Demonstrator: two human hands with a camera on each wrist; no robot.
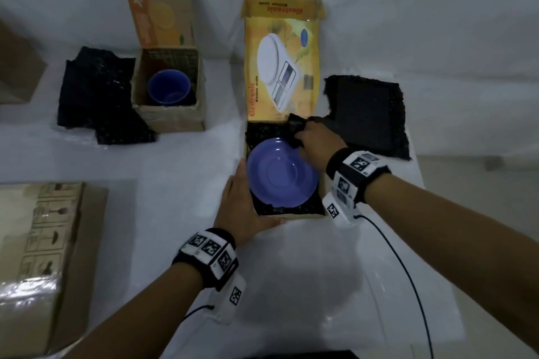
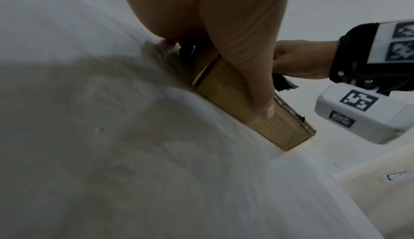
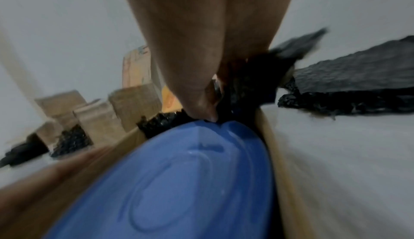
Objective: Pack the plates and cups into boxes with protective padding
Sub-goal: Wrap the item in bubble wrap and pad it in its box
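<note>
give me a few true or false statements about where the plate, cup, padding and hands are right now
1. The blue plate lies in the yellow kitchen scale box on black padding. True.
2. The blue cup stands on the table outside any box. False: it sits inside the brown cardboard box.
3. The right hand pinches a piece of black padding at the plate's far edge. True.
4. The left hand lifts the plate. False: it rests against the outside of the yellow box, steadying it.
5. A stack of black padding sheets lies right of the yellow box. True.
</note>
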